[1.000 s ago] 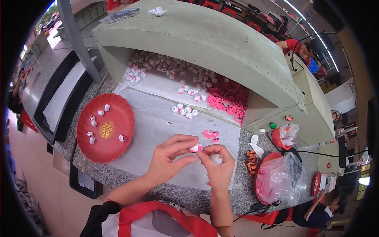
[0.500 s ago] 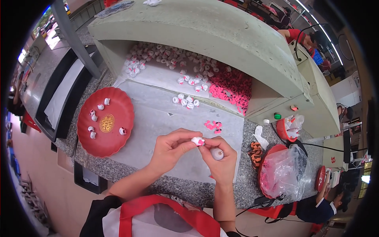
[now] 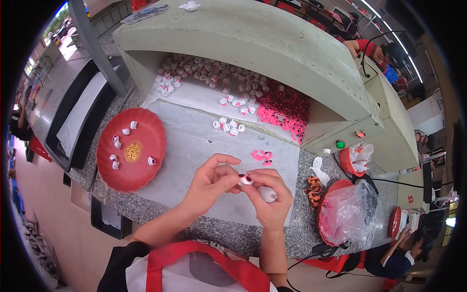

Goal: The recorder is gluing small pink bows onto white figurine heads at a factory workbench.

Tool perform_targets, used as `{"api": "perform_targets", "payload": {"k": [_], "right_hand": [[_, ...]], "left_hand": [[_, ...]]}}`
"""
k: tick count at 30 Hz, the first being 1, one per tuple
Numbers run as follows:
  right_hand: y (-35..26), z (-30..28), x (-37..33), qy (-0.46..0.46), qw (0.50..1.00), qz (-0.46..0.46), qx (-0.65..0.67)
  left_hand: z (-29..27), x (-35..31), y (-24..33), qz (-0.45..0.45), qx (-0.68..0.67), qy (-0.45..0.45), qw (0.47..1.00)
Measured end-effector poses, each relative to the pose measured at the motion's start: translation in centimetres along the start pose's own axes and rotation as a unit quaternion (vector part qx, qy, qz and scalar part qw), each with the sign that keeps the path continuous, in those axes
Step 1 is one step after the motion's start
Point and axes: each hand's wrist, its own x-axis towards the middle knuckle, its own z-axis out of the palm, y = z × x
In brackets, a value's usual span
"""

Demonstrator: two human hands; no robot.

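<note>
Between the fingertips of both hands is a small white figurine piece (image 3: 245, 179) with pink and black spots. My left hand (image 3: 209, 184) pinches it from the left, its index finger lifted off. My right hand (image 3: 272, 207) has thumb and index finger on the piece's right side, and a small white squeeze bottle (image 3: 267, 194) is tucked in its grip. Beyond the hands, several pink cut-outs (image 3: 262, 156), some with black spots, lie on the white sheet (image 3: 185, 141). A group of white pieces (image 3: 228, 126) stands farther back on that sheet.
A red scalloped plate (image 3: 109, 168) with several white pieces lies at left. The grey-green shelf box (image 3: 243, 36) behind holds many white pieces and a pink heap (image 3: 284, 111). At right are a bag-covered red plate (image 3: 323, 233), orange-black pieces (image 3: 314, 191) and a red cup (image 3: 346, 160).
The figurine piece has turned in my fingers and dropped slightly, so black spots now show on it. My left index finger has lifted away from it.
</note>
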Motion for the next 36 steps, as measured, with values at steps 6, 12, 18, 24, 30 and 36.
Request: {"api": "perform_targets", "payload": {"k": [6, 12, 18, 24, 30, 36], "right_hand": [[0.2, -0.4, -0.3, -0.037, 0.976, 0.102, 0.19], [-0.3, 1.0, -0.5, -0.022, 0.941, 0.203, 0.27], [0.1, 3.6, -0.6, -0.007, 0.926, 0.248, 0.284], [1.9, 6.2, -0.5, -0.041, 0.919, 0.294, 0.258], [3.0, 4.2, -0.9, -0.023, 0.93, 0.327, 0.168], [2.5, 3.0, -2.0, -0.01, 0.942, 0.305, 0.137]], "left_hand": [[-0.1, -0.9, 0.8, 0.054, 0.107, -0.069, 0.99], [-0.1, -1.6, 1.3, 0.054, 0.077, -0.036, 0.995], [-2.1, -2.4, 1.2, 0.043, 0.097, 0.025, 0.994], [-4.4, -2.9, 1.6, 0.03, 0.149, 0.118, 0.981], [-10.4, -0.8, 4.7, 0.215, 0.628, 0.289, 0.69], [-7.8, 16.9, 0.0, 0.311, 0.715, 0.192, 0.596]]}}
